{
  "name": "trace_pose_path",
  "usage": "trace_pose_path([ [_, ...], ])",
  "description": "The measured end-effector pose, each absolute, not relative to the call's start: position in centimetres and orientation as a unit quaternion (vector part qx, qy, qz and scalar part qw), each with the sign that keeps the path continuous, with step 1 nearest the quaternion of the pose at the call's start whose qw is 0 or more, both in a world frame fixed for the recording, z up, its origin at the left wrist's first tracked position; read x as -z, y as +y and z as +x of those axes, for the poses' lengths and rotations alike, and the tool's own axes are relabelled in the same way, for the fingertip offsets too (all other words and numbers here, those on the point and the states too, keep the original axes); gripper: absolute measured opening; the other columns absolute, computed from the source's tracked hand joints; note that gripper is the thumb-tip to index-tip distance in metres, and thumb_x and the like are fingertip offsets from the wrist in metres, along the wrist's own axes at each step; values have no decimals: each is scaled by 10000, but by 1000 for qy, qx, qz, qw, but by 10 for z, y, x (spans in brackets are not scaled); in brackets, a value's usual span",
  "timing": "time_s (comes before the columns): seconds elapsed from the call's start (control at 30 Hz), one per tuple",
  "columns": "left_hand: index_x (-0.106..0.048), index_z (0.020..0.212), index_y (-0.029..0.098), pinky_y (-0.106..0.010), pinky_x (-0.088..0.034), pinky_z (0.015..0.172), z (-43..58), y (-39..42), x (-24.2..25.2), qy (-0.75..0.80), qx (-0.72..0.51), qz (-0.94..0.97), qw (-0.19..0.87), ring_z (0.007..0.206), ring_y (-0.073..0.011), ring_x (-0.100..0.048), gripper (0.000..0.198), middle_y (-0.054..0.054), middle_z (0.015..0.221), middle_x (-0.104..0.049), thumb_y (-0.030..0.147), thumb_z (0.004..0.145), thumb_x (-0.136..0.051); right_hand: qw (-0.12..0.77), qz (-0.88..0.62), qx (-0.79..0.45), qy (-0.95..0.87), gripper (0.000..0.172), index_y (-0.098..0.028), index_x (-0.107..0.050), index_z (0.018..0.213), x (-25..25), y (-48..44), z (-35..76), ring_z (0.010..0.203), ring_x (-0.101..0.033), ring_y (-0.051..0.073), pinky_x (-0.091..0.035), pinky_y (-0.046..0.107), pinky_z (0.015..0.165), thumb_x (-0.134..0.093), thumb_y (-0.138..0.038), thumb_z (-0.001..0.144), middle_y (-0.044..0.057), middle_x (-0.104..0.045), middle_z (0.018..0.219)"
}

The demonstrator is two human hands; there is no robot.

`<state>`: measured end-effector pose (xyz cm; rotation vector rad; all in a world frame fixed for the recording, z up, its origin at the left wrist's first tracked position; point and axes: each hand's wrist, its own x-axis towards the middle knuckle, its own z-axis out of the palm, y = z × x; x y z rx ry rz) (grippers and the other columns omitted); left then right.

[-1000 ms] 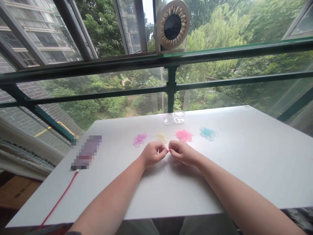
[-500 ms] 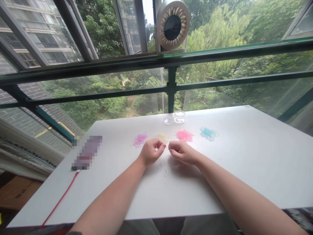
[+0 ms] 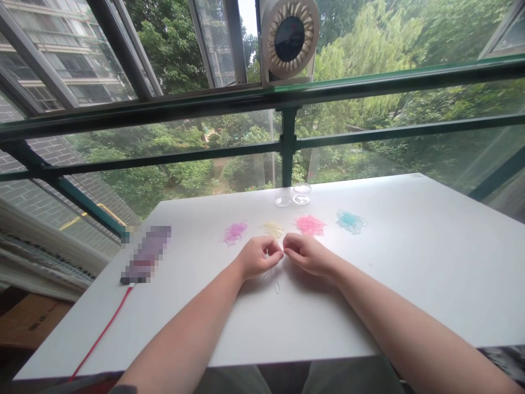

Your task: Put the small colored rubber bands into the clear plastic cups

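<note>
Loose band point(image 3: 276, 285) lies flat on the white table point(image 3: 410, 262), just on the near side of my fingertips, untouched. My left hand point(image 3: 256, 256) and right hand point(image 3: 307, 254) are both curled, thumb and forefinger pinched closed, and the two pinches meet tip to tip just above the table. Anything held between them is too small to make out.

Just beyond the knuckles is a row of band piles. Yellow pile point(image 3: 273, 229) is nearest, with purple pile point(image 3: 235, 232) to its left, then pink pile point(image 3: 310, 225) and blue pile point(image 3: 350, 220) to its right. Two small clear dishes point(image 3: 301, 192) sit near the far edge. Blurred purple object point(image 3: 146, 254) is at far left, with a red cable point(image 3: 102, 331) running off toward me.
</note>
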<state>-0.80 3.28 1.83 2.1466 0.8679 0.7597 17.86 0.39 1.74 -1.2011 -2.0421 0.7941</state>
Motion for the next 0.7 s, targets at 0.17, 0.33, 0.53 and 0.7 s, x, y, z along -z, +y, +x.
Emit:
trace_pose_path([
  [0.17,-556,630,143,-210,-415,569,-8,30,-21,325,-313,829,331,572,-90,-511,97,-4,607,-583,198,710,-561,329,-467,-275,-773,52,-191,-466,737,-17,7,179,609,-431,110,-333,240,575,-441,-164,774,-24,-491,652],
  [0.33,-550,629,144,-206,-414,565,-7,30,-21,332,-343,818,322,563,-88,-500,103,0,589,-568,207,708,-570,341,-476,-266,-766,53,-188,-468,739,-16,10,180,601,-422,108,-333,236,575,-444,-179,786,-27,-479,646],
  [0.53,-590,705,144,-212,-389,564,-9,36,-16,362,-321,810,331,576,-90,-473,151,-2,624,-576,287,753,-574,312,-465,-278,-780,61,-186,-475,740,-16,6,179,577,-416,98,-323,227,546,-455,-207,794,-33,-478,630],
  [0.7,-598,740,151,-203,-380,541,-9,36,-15,364,-292,811,353,564,-84,-461,159,-2,651,-585,304,768,-567,316,-465,-277,-779,54,-186,-470,720,-19,3,178,545,-395,87,-303,216,514,-467,-187,775,-44,-459,599],
])
